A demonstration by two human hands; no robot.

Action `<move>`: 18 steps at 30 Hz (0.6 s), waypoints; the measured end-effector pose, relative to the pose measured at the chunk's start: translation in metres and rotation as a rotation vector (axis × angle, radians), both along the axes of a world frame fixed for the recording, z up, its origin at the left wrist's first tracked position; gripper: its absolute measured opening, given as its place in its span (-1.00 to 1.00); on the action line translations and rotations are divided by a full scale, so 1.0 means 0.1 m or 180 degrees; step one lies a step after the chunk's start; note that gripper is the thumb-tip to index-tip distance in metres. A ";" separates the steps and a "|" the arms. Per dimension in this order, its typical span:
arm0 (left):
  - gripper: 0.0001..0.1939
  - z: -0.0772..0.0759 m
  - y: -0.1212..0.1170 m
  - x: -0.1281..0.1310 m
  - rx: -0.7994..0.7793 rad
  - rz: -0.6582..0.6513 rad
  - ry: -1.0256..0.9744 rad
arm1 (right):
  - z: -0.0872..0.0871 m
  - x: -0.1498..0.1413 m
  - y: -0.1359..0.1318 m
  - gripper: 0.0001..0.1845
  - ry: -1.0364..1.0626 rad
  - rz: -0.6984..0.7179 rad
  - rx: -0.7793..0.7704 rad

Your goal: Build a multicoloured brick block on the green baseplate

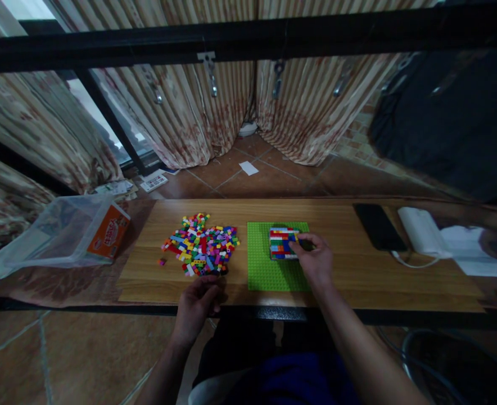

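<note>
A green baseplate (265,264) lies on the wooden table (358,275), with a block of many-coloured bricks (281,243) built on its far right part. My right hand (313,261) rests on the plate with its fingertips pinched against the right side of that brick block. A loose pile of small coloured bricks (200,244) lies left of the plate. My left hand (198,301) sits at the near edge of the pile, fingers curled at the nearest bricks; what they hold is hidden.
A clear plastic bag with an orange box (105,233) lies at the table's left end. A black phone (379,226), a white power bank (421,232) with cable and white paper (476,253) lie right. A black bar crosses overhead.
</note>
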State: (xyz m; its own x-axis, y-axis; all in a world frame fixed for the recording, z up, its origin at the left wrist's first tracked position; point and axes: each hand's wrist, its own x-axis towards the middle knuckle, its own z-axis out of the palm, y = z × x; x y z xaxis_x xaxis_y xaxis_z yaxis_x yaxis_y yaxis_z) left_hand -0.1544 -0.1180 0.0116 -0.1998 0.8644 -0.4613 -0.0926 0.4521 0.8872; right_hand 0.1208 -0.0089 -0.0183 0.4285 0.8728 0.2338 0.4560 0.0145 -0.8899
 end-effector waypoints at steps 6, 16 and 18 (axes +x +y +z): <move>-0.52 0.06 -0.01 0.01 -0.0009 0.0006 0.0025 | -0.04 -0.01 0.09 -0.67 0.0198 -0.0024 -0.0070; -0.51 -0.01 -0.01 -0.01 0.0043 -0.0068 0.0008 | -0.07 -0.04 0.13 -0.67 0.0409 -0.0085 -0.0197; -0.52 -0.02 -0.01 -0.01 0.0039 -0.0047 0.0027 | -0.06 -0.06 0.14 -0.66 0.0549 -0.0087 -0.0232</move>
State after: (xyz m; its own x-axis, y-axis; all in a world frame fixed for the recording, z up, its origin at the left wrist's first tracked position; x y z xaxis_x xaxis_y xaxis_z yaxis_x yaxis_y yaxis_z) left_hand -0.1553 -0.1186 0.0097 -0.1910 0.8728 -0.4491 -0.0784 0.4425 0.8933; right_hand 0.1152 0.0048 -0.0238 0.4806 0.8722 0.0913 0.2959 -0.0632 -0.9531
